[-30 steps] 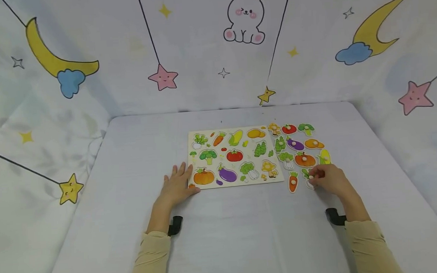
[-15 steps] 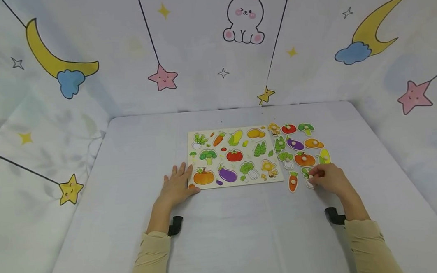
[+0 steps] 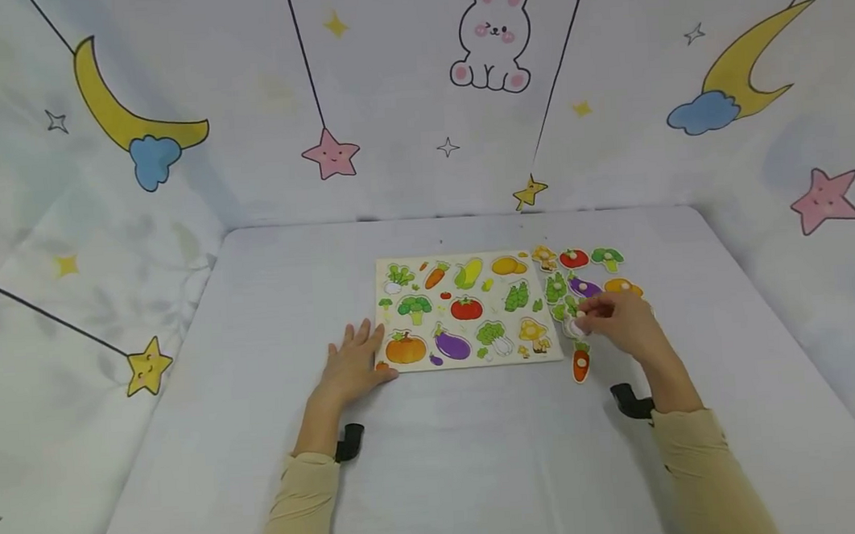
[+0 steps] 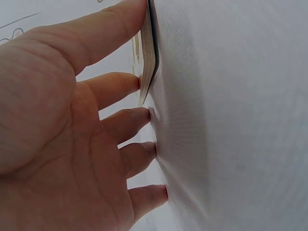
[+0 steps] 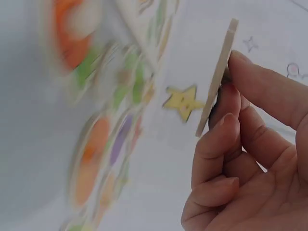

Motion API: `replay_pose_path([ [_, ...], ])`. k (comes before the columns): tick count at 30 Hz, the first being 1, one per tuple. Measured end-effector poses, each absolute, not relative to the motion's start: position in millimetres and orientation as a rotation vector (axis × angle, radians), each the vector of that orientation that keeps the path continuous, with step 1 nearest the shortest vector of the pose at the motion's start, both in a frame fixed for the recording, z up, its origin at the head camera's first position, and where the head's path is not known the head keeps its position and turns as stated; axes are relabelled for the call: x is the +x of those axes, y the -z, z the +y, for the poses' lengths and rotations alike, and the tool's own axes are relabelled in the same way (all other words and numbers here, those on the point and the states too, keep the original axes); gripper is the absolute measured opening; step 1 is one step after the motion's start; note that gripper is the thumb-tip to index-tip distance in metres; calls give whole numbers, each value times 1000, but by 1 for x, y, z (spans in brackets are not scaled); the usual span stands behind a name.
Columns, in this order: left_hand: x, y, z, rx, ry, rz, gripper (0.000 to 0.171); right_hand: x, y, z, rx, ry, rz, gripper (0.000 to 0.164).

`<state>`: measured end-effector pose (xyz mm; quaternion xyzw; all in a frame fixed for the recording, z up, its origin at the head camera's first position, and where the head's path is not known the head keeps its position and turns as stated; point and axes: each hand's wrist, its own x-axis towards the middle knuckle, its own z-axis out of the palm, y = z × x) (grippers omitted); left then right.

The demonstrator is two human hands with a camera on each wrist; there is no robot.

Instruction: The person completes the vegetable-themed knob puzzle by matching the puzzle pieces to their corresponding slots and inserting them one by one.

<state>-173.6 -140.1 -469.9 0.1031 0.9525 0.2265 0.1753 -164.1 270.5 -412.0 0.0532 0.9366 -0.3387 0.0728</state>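
Left hand [image 3: 349, 364]: fingers spread wide at the board's near left corner. Left wrist view: thumb and index finger meet the edge of the board [image 3: 494, 298]; the other three fingertips rest on the white tablecloth [image 3: 474, 458].

Right hand [image 3: 625, 323]: narrow pinch, thumb and fingers holding the radish piece [image 5: 217, 79], raised off the cloth and seen edge-on. From the head view it overlaps the loose pieces, past the board's right edge.

Board flat, long sides running across. Mushroom piece [image 3: 544, 258] lies close along its right edge, contact unclear; tomato piece [image 3: 574, 258] and broccoli piece [image 3: 607, 258] farther right. Carrot piece [image 3: 581, 364] just off the near right corner.

Room: broad stretches of cloth left of the board and between its near edge and the sleeves [image 3: 298, 508]; right side tighter, pieces closely set.
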Motion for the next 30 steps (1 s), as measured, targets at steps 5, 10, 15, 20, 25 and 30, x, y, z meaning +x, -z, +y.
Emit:
replay_pose_path([
  [5, -174, 471, -140, 302, -628, 2719, 85, -208, 410, 219, 93, 1071, 2809, 26],
  [10, -172, 472, -140, 300, -636, 2733, 84, -250, 411, 153, 12, 1112, 2791, 22],
  [15, -170, 472, -140, 297, -655, 2731, 84, -280, 418, 92, -59, 1205, 2723, 19],
  [20, -170, 476, -141, 290, -661, 2748, 83, -297, 431, 46, -29, 1147, 2699, 17],
  [25, -170, 479, -140, 307, -671, 2754, 83, -306, 443, 26, 59, 1053, 2704, 14],
  [30, -170, 476, -141, 289, -665, 2754, 83, -314, 450, 19, 97, 1011, 2707, 12],
])
